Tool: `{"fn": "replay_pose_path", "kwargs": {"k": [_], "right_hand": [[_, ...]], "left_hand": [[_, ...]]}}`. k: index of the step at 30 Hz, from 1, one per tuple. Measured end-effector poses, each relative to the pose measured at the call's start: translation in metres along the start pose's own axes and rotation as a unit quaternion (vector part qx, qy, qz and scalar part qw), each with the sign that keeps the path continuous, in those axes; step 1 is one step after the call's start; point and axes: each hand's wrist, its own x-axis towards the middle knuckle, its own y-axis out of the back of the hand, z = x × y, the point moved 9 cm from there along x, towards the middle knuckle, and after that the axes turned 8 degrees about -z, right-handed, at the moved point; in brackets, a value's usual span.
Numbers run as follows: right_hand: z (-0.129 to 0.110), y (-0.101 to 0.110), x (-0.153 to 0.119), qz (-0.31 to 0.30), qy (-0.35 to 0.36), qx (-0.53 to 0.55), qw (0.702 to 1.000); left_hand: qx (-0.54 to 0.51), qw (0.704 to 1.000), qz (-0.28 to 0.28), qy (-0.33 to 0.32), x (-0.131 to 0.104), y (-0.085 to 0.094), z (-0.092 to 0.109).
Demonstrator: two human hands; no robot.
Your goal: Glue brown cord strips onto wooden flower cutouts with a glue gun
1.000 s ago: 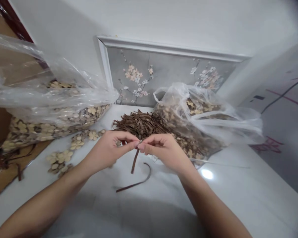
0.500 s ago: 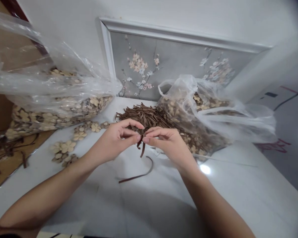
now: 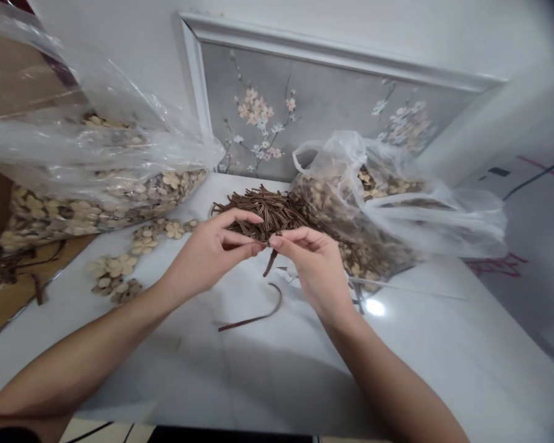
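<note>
Between my two hands, close in front of the strip pile, hangs a short brown strip (image 3: 270, 263). My right hand (image 3: 314, 255) pinches its upper end between thumb and fingers. My left hand (image 3: 216, 246) is just to the left, its thumb and a finger pressed together near the strip's top; whatever is between them is too small to make out. A curved brown strip (image 3: 253, 319) lies on the white table (image 3: 189, 369) below my hands. Behind my fingers is a heap of brown strips (image 3: 263, 206).
Flower-shaped wooden pieces (image 3: 122, 264) lie to the left, beside a large clear bag (image 3: 78, 212) of similar pieces. A second plastic bag (image 3: 346, 209) of pieces stands right of the heap. A framed flower picture (image 3: 341, 52) leans behind. Brown strips lie on cardboard (image 3: 71, 255) at far left.
The two dangling strip ends between my hands now show as one. My right hand has turned slightly, and my fingertips have moved a little apart. The view has shifted slightly.
</note>
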Motion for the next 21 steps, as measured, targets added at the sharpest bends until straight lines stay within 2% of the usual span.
{"fn": "replay_pose_path", "kwargs": {"k": [6, 9, 10, 12, 14, 16, 18, 21], "right_hand": [[-0.014, 0.010, 0.001, 0.023, 0.018, 0.039, 0.999], [-0.016, 0.013, 0.001, 0.031, 0.018, 0.038, 0.999], [-0.015, 0.013, 0.001, 0.033, 0.014, 0.037, 0.999], [-0.011, 0.012, 0.000, 0.032, 0.006, 0.036, 0.999], [-0.007, 0.008, 0.000, 0.020, -0.002, 0.043, 0.999], [-0.005, 0.005, -0.001, 0.008, -0.007, 0.053, 0.999], [-0.003, 0.003, -0.001, 0.004, -0.010, 0.054, 0.998], [-0.001, 0.004, -0.001, 0.012, -0.014, 0.047, 0.999]], "left_hand": [[0.136, 0.983, 0.113, -0.041, 0.009, 0.033, -0.001], [0.221, 0.965, 0.135, -0.044, 0.006, 0.037, 0.002], [0.234, 0.963, 0.124, -0.041, 0.005, 0.034, 0.003], [0.219, 0.973, 0.068, -0.038, 0.004, 0.021, 0.003], [0.170, 0.983, -0.007, -0.063, 0.004, 0.000, 0.008], [0.133, 0.985, -0.054, -0.097, 0.002, -0.017, 0.014], [0.112, 0.985, -0.064, -0.114, 0.003, -0.026, 0.016], [0.092, 0.988, -0.067, -0.104, 0.006, -0.032, 0.009]]}}
